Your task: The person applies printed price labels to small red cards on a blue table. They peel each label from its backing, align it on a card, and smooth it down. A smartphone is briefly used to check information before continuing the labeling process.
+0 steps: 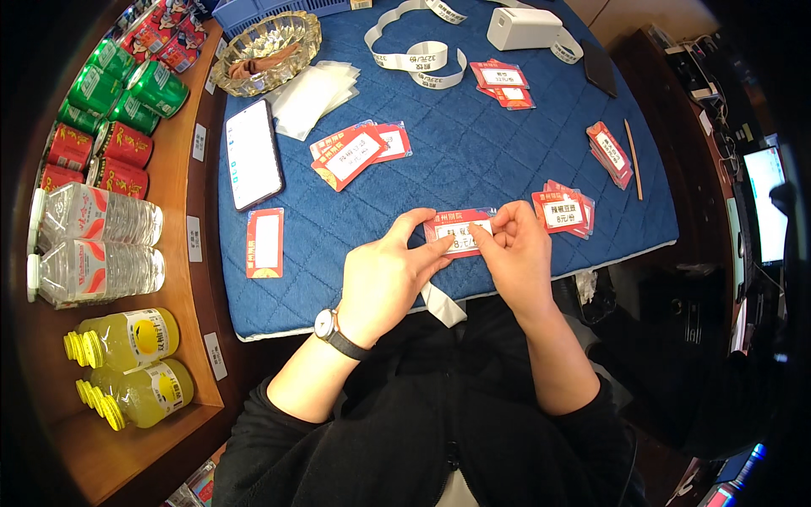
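Near the front edge of a blue quilted tablecloth (pixel 469 171), both hands are on a red-and-white price card (pixel 462 215). My left hand (pixel 386 266), with a watch (pixel 325 324) at its wrist, grips the card's left side. A white paper strip (pixel 443 305) hangs below its fingers over the table edge. My right hand (pixel 519 253) presses its thumb on the white printed label at the card's right part, fingers curled behind. Stacks of similar cards lie right of the hands (pixel 564 212), beyond them (pixel 355 152) and farther back (pixel 504 79). A single card (pixel 265 244) with a blank white panel lies at left.
A smartphone (pixel 252 155), clear plastic sleeves (pixel 317 95) and a glass ashtray (pixel 272 47) lie at left. A white label printer (pixel 523 28) and curled label strip (pixel 418 60) stand at the back. More cards (pixel 609 155) and a thin stick (pixel 633 158) lie right. Drinks fill the left shelf (pixel 203 317).
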### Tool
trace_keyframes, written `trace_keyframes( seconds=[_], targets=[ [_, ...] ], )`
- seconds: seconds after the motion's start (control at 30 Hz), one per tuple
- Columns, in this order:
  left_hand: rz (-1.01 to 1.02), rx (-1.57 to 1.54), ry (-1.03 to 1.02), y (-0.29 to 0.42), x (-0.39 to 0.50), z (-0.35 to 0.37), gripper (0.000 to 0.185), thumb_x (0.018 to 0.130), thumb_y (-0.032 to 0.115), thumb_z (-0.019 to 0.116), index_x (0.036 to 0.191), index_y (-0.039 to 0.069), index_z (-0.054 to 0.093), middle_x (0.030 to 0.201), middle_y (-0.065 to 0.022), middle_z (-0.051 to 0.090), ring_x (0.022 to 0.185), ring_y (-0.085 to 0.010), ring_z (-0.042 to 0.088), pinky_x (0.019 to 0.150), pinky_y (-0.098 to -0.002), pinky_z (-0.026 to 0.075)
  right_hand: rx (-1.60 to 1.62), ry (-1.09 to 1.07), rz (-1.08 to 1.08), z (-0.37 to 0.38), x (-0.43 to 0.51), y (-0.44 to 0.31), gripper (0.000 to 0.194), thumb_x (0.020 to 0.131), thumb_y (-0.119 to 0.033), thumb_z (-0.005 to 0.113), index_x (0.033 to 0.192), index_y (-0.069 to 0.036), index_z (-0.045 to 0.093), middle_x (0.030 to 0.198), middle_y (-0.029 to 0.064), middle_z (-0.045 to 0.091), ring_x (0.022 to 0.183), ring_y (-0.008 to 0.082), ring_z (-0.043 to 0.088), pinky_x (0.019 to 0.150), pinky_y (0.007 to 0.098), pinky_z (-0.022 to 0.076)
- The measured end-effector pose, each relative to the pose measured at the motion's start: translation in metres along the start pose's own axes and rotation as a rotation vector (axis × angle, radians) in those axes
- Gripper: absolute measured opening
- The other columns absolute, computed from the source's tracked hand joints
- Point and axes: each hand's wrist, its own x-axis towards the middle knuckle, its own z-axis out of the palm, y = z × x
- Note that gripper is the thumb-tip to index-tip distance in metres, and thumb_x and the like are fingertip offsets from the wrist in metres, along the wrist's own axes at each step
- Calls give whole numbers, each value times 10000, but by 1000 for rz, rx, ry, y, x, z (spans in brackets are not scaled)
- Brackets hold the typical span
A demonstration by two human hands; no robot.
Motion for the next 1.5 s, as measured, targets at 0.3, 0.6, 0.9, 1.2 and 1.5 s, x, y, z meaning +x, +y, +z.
trace_keyframes(
  seconds=[0.3,0.6,0.9,1.2,1.5],
  targets=[
    [0,15,-17,0,1,0,204,840,283,822,1025,198,822,1258,-19,682,732,-186,713,623,-306,565,-737,228,-443,-11,-10,1,304,851,-168,796,1030,-13,604,997,125,594,880,325,660,688,415,536],
    [-1,-11,-56,4,6,4,462,816,254,836,1204,71,663,1271,-84,706,847,-260,754,693,-330,605,-415,62,-259,-22,-18,-1,181,957,-119,677,1081,-1,735,948,111,644,808,297,655,723,397,524],
    [-93,-69,-14,5,6,7,332,888,290,785,1123,56,769,1225,-124,734,971,-278,756,775,-336,615,-342,45,-211,-26,-16,3,169,964,-92,666,1087,-13,750,933,103,655,782,280,651,714,387,516],
    [-111,-101,-53,4,8,5,338,905,288,767,1144,49,766,1234,-132,728,987,-287,752,796,-347,613,-349,108,-347,-22,-24,9,171,937,-19,652,1083,36,723,929,140,631,870,322,634,769,412,508],
    [-48,-98,34,0,9,10,264,936,172,738,1131,-7,743,1156,-191,740,1002,-317,747,811,-358,621,-564,182,-467,-16,-26,18,197,882,-6,673,1079,-19,683,1031,105,608,973,314,599,841,438,482]
  ],
)
